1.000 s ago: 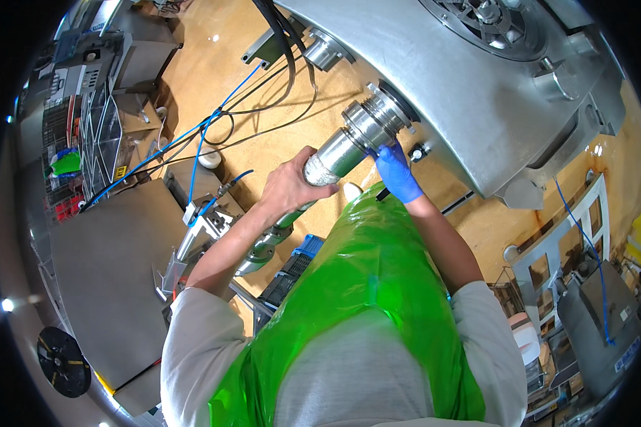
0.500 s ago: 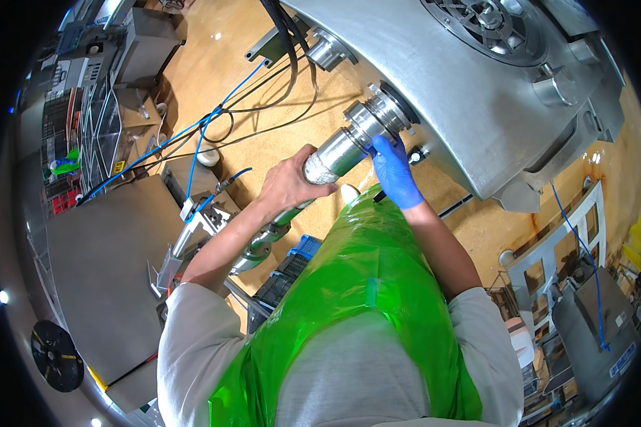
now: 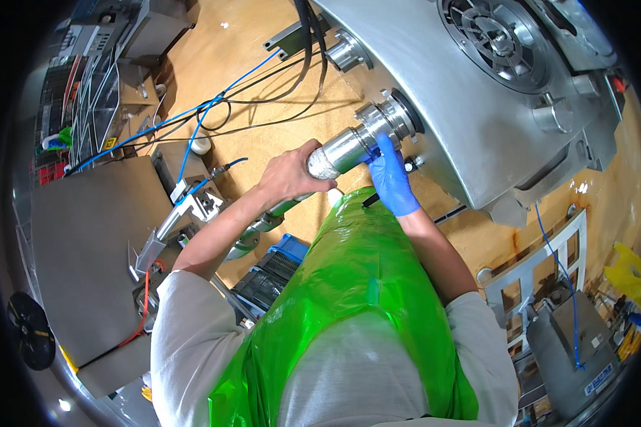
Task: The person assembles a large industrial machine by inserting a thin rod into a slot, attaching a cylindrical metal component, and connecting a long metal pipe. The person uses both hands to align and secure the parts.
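A shiny metal pipe [image 3: 345, 149] runs at a slant, its upper end joined to a ringed metal coupling [image 3: 387, 119] on the side of a large steel machine [image 3: 452, 121]. My bare left hand [image 3: 290, 173] is wrapped round the pipe's lower part, thumb on the near side, beside a rough whitish band [image 3: 320, 165]. In a blue glove, my right hand [image 3: 393, 182] grips the pipe from below, just short of the coupling; some of its fingers are hidden behind the metal. Below my left hand, the pipework goes on to a bent section [image 3: 243, 243].
A second metal port [image 3: 349, 52] juts from the machine. Black cables [image 3: 308, 43] and a blue hose [image 3: 217, 99] cross the tan floor. At left stands a grey steel cabinet [image 3: 96, 249]. Dark crates [image 3: 263, 277] sit by my green apron [image 3: 349, 285]. A pale frame [image 3: 541, 263] leans at right.
The whole view has shifted and turned slightly. Both hands keep their places on the pipe, with the right one's fingers a little altered beside the coupling.
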Demonstrator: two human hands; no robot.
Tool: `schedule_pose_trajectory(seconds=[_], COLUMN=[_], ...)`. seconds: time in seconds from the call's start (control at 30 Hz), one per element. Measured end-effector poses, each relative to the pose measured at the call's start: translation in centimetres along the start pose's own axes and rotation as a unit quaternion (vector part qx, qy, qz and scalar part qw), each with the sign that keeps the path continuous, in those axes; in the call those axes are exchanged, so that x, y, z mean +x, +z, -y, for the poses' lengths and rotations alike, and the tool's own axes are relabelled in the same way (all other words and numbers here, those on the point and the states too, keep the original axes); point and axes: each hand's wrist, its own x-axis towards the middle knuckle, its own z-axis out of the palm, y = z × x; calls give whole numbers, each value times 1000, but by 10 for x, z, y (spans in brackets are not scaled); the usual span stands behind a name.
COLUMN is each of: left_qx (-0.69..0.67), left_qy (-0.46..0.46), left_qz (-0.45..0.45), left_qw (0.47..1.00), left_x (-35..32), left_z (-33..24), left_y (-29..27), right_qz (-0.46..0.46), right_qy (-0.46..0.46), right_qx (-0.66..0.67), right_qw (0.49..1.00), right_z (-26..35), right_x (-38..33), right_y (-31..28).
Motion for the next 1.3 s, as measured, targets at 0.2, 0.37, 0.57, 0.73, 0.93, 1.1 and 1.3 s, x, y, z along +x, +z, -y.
schedule_pose_trajectory(seconds=[0.2, 0.37, 0.57, 0.73, 0.93, 1.1, 1.3], left_qx=[16, -1, -16, -98, -186, -550, -830], left_qy=[-24, 14, 6, 1, 151, 146, 118], left_qz=[22, 6, -8, -133, -390, -55, -161], left_qw=[999, 1000, 1000, 986, 889, 820, 521], left_x=[-5, -7, -10, -23, -85, -82, -63], left_z=[1, 18, 23, 25, 18, 37, 53], left_y=[-4, 3, 8, 30, 59, 130, 158], right_qz=[-51, 208, 287, 321, 300, 338, 311], right_qy=[98, -151, -299, -248, -241, -310, -279], right_qx=[-198, -665, -879, -884, -915, -870, -895], right_qw=[974, 701, 236, 234, 124, 181, 158], right_z=[-6, 37, 11, 0, -3, -13, -17], right_x=[-33, -68, -16, -3, 8, -7, -13], right_y=[-81, 37, 110, 108, 96, 110, 111])
